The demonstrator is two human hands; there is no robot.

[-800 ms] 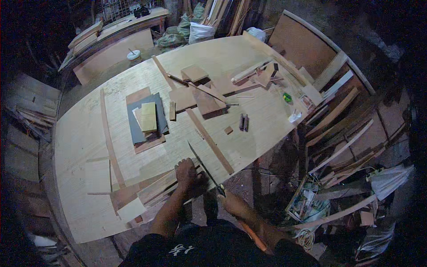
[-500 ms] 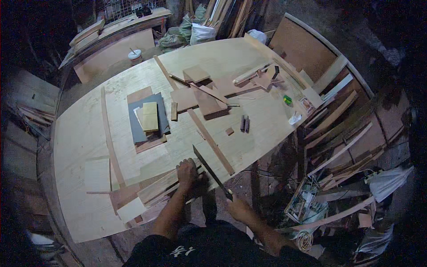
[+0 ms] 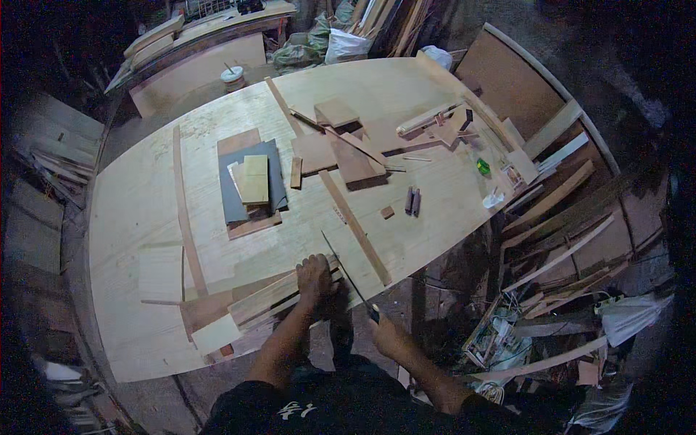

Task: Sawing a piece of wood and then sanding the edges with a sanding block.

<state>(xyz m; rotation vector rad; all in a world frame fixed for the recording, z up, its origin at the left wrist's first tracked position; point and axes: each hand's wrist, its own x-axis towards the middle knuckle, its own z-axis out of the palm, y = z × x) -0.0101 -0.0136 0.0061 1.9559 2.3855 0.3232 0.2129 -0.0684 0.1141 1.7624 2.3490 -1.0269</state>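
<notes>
My right hand [image 3: 392,338] is closed round the dark handle of a handsaw [image 3: 349,273]. Its thin blade slants up and to the left, crossing close to the end of a pale wood strip [image 3: 270,299] at the table's near edge. Wrapped over that strip just left of the blade is my left hand [image 3: 314,278], its fingertips pressed down. Whether the teeth touch the wood I cannot tell. Left of the strip, a pale square board [image 3: 217,334] and a brownish board [image 3: 203,312] lie at the same edge.
The large plywood tabletop [image 3: 130,217] carries a stack with a grey sheet [image 3: 275,185] and a yellowish block [image 3: 255,179], overlapping wood offcuts [image 3: 355,169], two dark short pieces [image 3: 412,201] and a green tape measure [image 3: 483,167]. Long boards [image 3: 558,185] and scrap wood crowd the right side.
The saw blade has turned and now shows narrower, more edge-on. My left hand stays on the strip, my right on the handle. The whole view has shifted slightly.
</notes>
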